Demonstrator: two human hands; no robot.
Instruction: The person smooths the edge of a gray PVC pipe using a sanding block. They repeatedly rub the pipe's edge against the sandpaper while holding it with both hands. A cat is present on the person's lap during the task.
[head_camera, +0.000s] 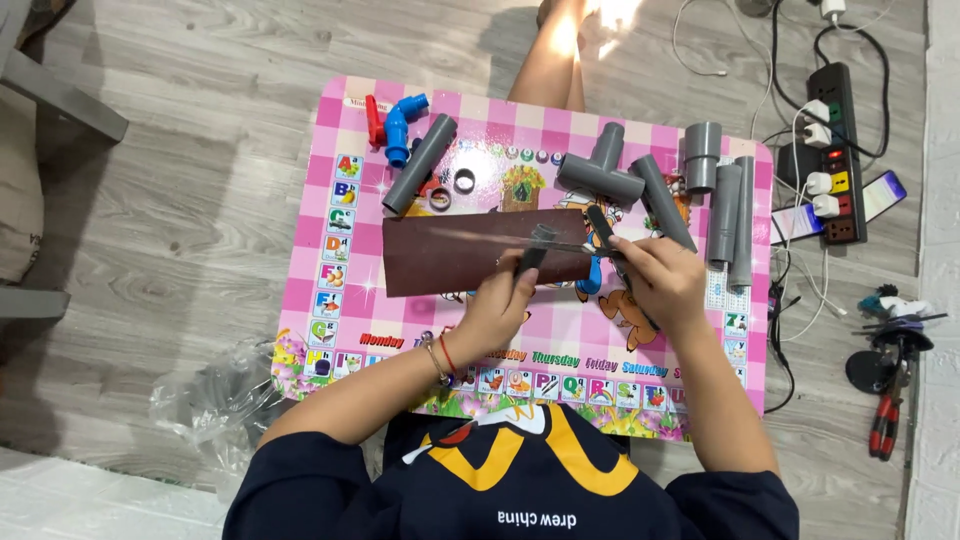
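Head view, looking straight down. Low pink checkered table (345, 330), glossy, with cartoon prints and coloured picture tiles round its border, standing on grey wood-grain floor (200, 200).

Left hand (497, 308): fingers curled shut around a short dark grey pipe piece (535, 250), smooth plastic, held against the front edge of a brown sandpaper sheet (470, 252). Sheet is rectangular, matte, gritty-looking, lying flat across the table's middle. Beaded bracelets at the left wrist.

Right hand (662, 275): closed on scissors (597, 232) with dark handles; thin blades point left over the sandpaper, tips near the pipe piece. Blade gap too blurred to tell.

Around them, on the table:
- grey T-shaped pipe fitting (603, 170), just behind the right hand
- long grey pipe (420, 163), round section, lying diagonally at the back left
- blue elbow fitting (400, 128) beside a red valve handle (374, 120), back left corner
- two small rings (464, 181) near the long pipe
- grey coupling (702, 155) and upright-lying grey pipes (733, 220) along the right edge

Off the table: black power strip (838, 150) with white plugs on the floor to the right; red-handled pliers (884, 420) further right; crumpled clear plastic bag (215, 400) at the left front corner.
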